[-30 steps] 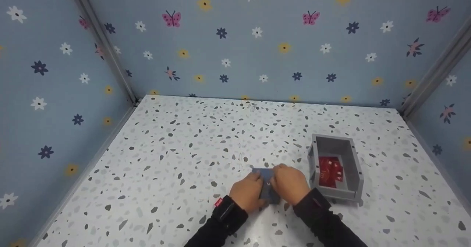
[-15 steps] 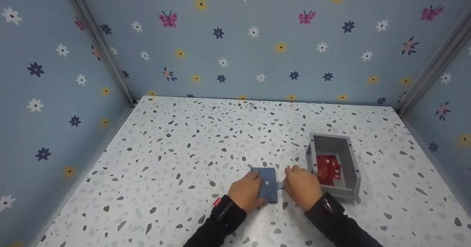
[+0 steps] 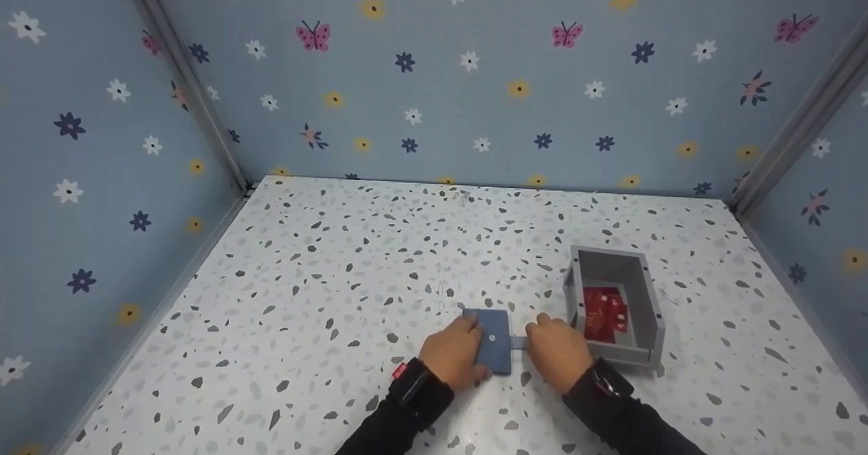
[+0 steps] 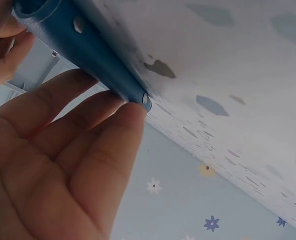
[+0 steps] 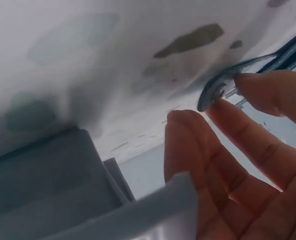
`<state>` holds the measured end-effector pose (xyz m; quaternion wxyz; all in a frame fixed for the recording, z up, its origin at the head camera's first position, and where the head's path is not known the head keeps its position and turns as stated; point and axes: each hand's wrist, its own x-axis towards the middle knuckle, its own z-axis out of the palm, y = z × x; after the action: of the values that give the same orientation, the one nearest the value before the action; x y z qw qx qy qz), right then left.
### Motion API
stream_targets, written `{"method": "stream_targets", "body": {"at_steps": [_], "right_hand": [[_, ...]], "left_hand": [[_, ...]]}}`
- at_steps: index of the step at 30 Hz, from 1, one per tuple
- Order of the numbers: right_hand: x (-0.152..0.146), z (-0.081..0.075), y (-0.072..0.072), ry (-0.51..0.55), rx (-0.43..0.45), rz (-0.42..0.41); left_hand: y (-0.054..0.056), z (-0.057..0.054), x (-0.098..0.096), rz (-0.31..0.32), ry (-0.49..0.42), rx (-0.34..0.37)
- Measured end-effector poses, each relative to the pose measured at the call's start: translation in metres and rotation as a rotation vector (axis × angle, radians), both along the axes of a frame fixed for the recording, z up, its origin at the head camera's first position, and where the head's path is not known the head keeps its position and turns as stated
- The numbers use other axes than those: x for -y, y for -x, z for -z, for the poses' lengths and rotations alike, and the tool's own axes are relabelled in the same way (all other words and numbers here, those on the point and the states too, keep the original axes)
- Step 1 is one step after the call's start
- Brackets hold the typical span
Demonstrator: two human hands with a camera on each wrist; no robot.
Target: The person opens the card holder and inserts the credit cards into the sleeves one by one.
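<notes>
A small blue wallet [image 3: 496, 343] lies on the speckled white table, a round snap stud showing on its upper face. My left hand [image 3: 451, 353] holds it along the left side. In the left wrist view, the fingers touch the wallet's rounded edge [image 4: 108, 75], where two metal studs show. From the wallet's right side a narrow strap [image 3: 518, 342] sticks out. My right hand [image 3: 559, 352] pinches the strap's end. The right wrist view shows that end [image 5: 212, 92] between thumb and forefinger, with a snap on it.
Right of my right hand stands a grey open-topped bin [image 3: 652, 292] with red printed packets [image 3: 603, 314] inside. Its wall [image 5: 53, 180] comes close to the right hand in the right wrist view. Flower-patterned panels [image 3: 441, 102] enclose the table at back and sides.
My right hand has moved right, off the wallet's face, and the strap now extends out from the wallet. My left hand has stayed in place. The bin has not moved.
</notes>
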<state>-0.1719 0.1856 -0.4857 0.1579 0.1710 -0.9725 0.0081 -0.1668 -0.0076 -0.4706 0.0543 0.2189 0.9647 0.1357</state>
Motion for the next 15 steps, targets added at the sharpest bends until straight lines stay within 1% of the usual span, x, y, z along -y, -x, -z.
{"method": "stream_targets", "body": {"at_steps": [3, 8, 10, 12, 15], "right_hand": [[0.0, 0.001, -0.001, -0.021, 0.006, -0.01], [0.001, 0.001, -0.002, -0.052, 0.007, -0.014], [0.001, 0.002, -0.002, -0.062, -0.004, -0.017], [0.0, 0.004, -0.001, -0.068, -0.012, -0.023], [0.0, 0.005, 0.0, -0.07, -0.011, -0.029]], "left_hand": [[0.0, 0.0, -0.001, -0.007, 0.004, -0.009], [-0.001, 0.002, -0.005, -0.015, 0.048, -0.04], [-0.002, 0.002, -0.007, 0.006, 0.059, -0.054], [-0.004, 0.002, -0.01, 0.043, 0.059, -0.063], [-0.006, 0.003, -0.015, 0.098, 0.047, -0.056]]}}
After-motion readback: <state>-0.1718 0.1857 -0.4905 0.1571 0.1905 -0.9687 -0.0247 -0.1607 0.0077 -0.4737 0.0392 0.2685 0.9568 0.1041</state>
